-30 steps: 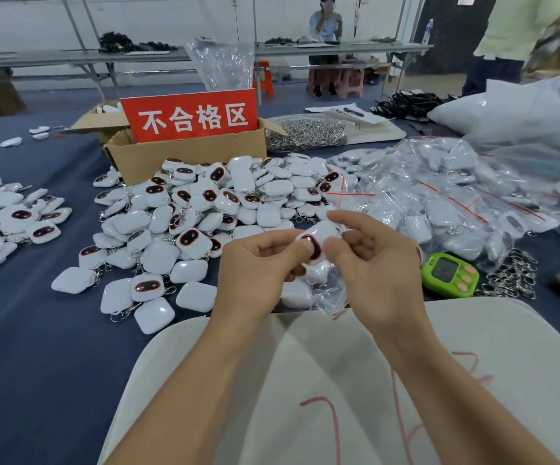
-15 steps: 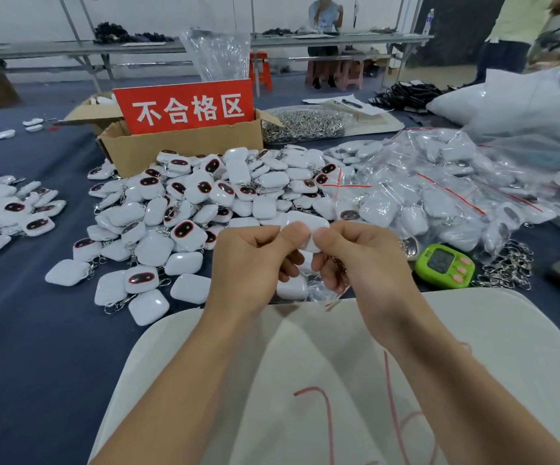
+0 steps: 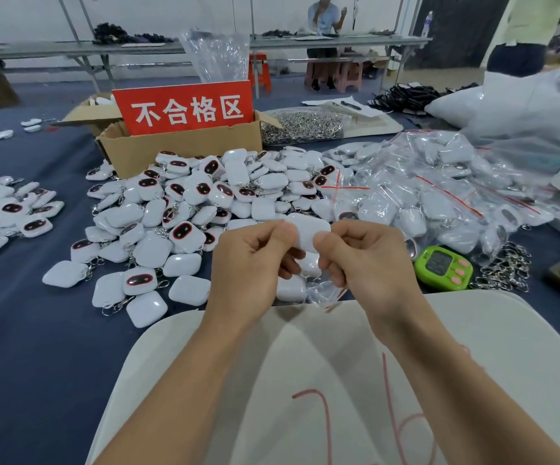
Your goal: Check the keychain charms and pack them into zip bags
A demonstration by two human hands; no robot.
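I held one keychain charm (image 3: 307, 229) between both hands, above the near part of the blue table (image 3: 20, 330) and just in front of the loose charm pile (image 3: 184, 209). My left hand (image 3: 255, 263) pinched its left end, thumb on top and fingers curled beneath; my right hand (image 3: 366, 260) pinched its right end likewise. The charm was a glossy white pad with rounded corners, plain side facing me. A clear zip bag (image 3: 325, 292) lay crumpled below my right fingers; whether they touched it could not be determined
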